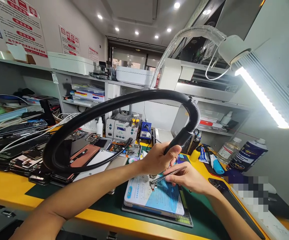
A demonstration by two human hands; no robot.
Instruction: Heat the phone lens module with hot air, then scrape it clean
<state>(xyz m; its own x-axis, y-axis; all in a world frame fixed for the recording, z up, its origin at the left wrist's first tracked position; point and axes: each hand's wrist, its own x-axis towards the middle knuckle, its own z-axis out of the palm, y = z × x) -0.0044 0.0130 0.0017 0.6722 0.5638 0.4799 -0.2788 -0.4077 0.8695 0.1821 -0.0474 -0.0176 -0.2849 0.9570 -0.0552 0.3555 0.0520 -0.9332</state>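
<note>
My left hand (160, 156) is wrapped round the black handle (180, 140) of a hot air tool, whose thick black hose loops up and round to the left. Its lower end points down over a small metal part (153, 184). Pinched in my right hand (184, 176) are metal tweezers (171, 172), their tips at that small part. Beneath it lies a blue and white box (156, 200) on a dark perforated tray (188, 213). Whether the tweezer tips grip the part is too small to tell.
Phones and phone parts (26, 143) are piled at the left. Behind stands a grey station (121, 128) with a display. A blue can (249, 155) and a clear bottle (228, 150) stand at the right, under a bright lamp (264, 96). The mat (99, 206) is green.
</note>
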